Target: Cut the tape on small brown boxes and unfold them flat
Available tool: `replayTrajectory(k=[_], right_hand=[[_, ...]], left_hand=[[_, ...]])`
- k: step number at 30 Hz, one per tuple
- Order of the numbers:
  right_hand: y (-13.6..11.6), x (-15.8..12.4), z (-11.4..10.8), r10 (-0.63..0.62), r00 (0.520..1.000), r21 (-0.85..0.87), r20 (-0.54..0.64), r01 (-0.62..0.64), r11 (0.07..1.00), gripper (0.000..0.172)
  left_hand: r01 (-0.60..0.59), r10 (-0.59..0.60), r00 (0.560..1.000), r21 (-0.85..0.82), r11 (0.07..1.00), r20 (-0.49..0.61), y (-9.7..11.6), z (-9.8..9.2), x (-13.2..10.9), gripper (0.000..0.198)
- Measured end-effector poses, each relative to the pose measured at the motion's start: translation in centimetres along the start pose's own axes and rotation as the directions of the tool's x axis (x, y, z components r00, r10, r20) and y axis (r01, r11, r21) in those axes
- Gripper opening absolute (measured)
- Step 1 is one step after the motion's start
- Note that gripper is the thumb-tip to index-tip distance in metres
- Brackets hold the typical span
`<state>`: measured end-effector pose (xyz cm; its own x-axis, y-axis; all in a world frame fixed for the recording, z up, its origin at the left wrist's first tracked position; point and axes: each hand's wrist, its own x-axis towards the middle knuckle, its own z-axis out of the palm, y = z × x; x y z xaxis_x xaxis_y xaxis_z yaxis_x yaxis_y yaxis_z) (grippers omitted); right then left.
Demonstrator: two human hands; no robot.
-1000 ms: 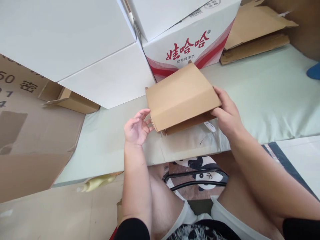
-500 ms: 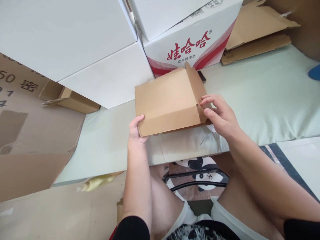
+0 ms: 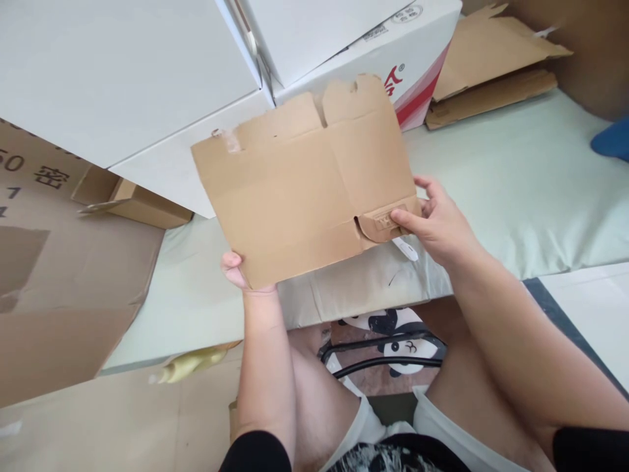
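Observation:
Between my two hands is a brown cardboard box (image 3: 289,190), opened out nearly flat and tilted above the green-covered surface. My left hand (image 3: 246,272) grips its lower left corner, thumb on the near face and the other fingers mostly hidden behind. At the lower right edge my right hand (image 3: 435,223) pinches a small folded flap, its thumb on the printed mark and its fingers behind the board. Clear tape clings to the upper left edge. Just below the right end of the cardboard lies a small white object (image 3: 405,249), partly covered.
White cartons (image 3: 196,59) stand stacked behind, beside a red-and-white printed carton (image 3: 427,72). Folded brown cardboard (image 3: 491,59) lies at the back right, near a blue object (image 3: 612,141). A large brown carton (image 3: 63,275) stands left. A yellow bottle (image 3: 191,365) is below the edge.
The cardboard has been unfolded wider, and its upper edge now covers more of the printed carton. My left hand has moved left and down; my right hand has closed on the end flap.

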<state>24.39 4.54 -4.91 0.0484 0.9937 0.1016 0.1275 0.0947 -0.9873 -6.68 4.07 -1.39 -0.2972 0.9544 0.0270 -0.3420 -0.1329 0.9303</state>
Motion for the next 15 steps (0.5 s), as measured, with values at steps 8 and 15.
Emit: replayTrajectory(k=[8, 15], right_hand=[[-1.3, 0.2, 1.0, 0.170, 0.946, 0.317, -0.277, -0.077, 0.945, 0.032], [-2.3, -0.2, 1.2, 0.314, 0.934, 0.330, -0.169, -0.246, 0.911, 0.017]], left_hand=[[0.065, -0.058, 0.995, -0.108, 0.992, 0.076, -0.5, 0.2, 0.5, 0.062], [0.035, -0.020, 0.996, -0.175, 0.984, 0.085, -0.5, 0.8, 0.8, 0.066]])
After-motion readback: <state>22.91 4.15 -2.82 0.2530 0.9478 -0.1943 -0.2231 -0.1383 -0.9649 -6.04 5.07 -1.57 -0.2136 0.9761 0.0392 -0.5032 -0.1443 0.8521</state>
